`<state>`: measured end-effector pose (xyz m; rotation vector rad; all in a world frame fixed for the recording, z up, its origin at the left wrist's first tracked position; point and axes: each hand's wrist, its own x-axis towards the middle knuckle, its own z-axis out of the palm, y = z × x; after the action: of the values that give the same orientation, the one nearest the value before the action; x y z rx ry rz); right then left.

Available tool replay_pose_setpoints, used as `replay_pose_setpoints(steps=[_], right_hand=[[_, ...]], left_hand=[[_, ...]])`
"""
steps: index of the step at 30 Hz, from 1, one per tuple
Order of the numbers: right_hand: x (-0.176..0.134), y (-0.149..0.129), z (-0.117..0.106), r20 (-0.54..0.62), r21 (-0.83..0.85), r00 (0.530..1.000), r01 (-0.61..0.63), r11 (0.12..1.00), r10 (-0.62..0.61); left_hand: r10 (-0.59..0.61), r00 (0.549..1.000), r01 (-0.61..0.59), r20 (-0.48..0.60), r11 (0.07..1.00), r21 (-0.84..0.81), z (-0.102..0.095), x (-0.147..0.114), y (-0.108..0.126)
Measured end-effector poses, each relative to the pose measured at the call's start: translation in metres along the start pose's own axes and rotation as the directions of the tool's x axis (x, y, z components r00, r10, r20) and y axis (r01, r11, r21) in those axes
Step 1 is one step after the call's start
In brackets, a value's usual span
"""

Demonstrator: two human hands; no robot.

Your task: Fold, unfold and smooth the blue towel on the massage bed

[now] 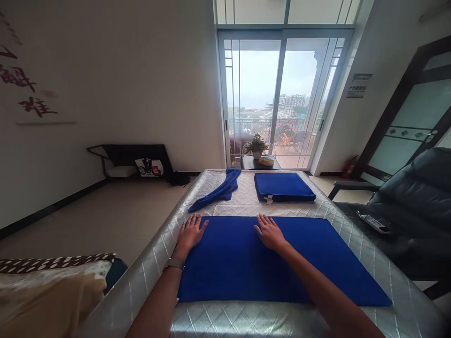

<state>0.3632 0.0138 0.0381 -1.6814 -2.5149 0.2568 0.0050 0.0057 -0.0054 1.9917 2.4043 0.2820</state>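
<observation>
A blue towel (225, 263) lies spread flat on a table with a silvery quilted cover (225, 321). My left hand (191, 234) rests flat on its far left corner, fingers stretched forward and thumb apart. Farther right along the same far edge, my right hand (269, 232) lies palm down with its fingers extended. Beyond the towel, a neat stack of folded blue towels (283, 185) sits at the back right, a white tag hanging from its front. A crumpled blue cloth (218, 190) stretches slantwise at the back left.
A black armchair (408, 206) holding a white device (374, 223) stands right of the table. Past the far end, a small table (248, 163) carries a potted plant (257, 146) before sliding glass doors. Patterned bedding (52, 286) is at lower left, a black rack (141, 157) against the wall.
</observation>
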Motion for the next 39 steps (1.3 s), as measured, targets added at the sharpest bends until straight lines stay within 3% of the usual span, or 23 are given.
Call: replay_pose_setpoints(steps=[3, 6, 14, 18, 27, 34, 37, 39], right_hand=[[0.008, -0.011, 0.009, 0.048, 0.039, 0.999, -0.012, 0.999, 0.010], [0.005, 0.012, 0.010, 0.058, 0.026, 0.997, -0.056, 0.998, 0.054], [-0.035, 0.150, -0.008, 0.019, -0.111, 0.955, -0.291, 0.950, 0.295], [-0.048, 0.196, -0.011, -0.010, -0.153, 0.916, -0.397, 0.905, 0.400], [-0.054, 0.219, -0.014, -0.046, -0.098, 0.861, -0.508, 0.856, 0.506], [-0.061, 0.227, -0.017, -0.073, -0.063, 0.830, -0.557, 0.828, 0.553], [-0.061, 0.225, -0.017, -0.087, -0.064, 0.829, -0.557, 0.828, 0.552], [-0.061, 0.224, -0.017, -0.091, -0.061, 0.830, -0.556, 0.829, 0.550]], left_hand=[[-0.001, 1.000, 0.001, -0.005, 1.000, 0.009, 0.000, -0.001, 0.000], [0.004, 1.000, -0.004, 0.001, 1.000, 0.011, 0.000, -0.001, -0.001], [0.000, 1.000, 0.000, -0.011, 1.000, 0.018, 0.003, 0.001, -0.004], [-0.002, 1.000, 0.002, 0.014, 1.000, 0.017, 0.002, 0.001, -0.006], [-0.002, 0.999, 0.003, -0.033, 0.999, 0.040, 0.007, 0.002, -0.008], [0.004, 0.990, 0.002, -0.139, 0.999, 0.040, -0.004, -0.003, -0.004], [0.045, 0.980, -0.031, -0.195, 0.997, 0.073, -0.008, -0.006, 0.019], [0.127, 0.973, -0.114, -0.195, 0.991, 0.076, -0.009, -0.011, 0.051]])
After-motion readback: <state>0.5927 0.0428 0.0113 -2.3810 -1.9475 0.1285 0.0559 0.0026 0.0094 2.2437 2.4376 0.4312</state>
